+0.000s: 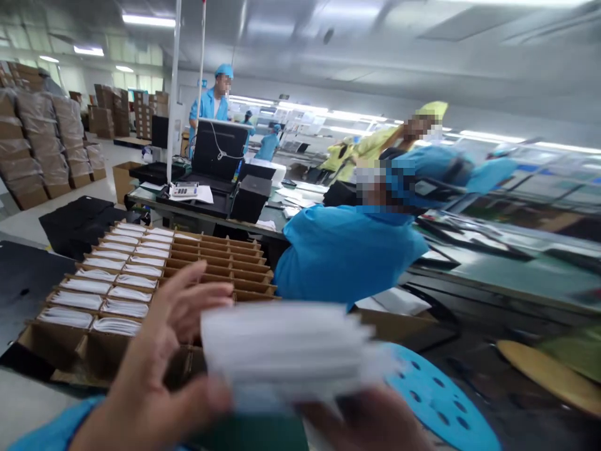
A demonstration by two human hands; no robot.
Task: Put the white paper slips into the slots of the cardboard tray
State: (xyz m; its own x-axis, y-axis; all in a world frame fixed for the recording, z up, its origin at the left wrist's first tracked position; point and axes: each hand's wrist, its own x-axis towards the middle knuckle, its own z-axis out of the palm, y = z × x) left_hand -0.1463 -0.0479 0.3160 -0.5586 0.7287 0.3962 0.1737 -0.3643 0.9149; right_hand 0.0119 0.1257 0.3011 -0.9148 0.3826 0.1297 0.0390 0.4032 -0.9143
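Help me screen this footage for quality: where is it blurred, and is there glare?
Head view: the white bundle and right hand are heavily smeared, the left hand less so; head view: the partitioned carton looks sharper; head view: ceiling lights look bright white, with sheen on the ceiling.

The blurry white stack (286,344) looks like paper. The brown dividers (218,266) are dull cardboard. The round stool seat (434,401) looks like smooth plastic, and shiny, crinkly plastic wrap (37,134) covers the piled cardboard boxes.
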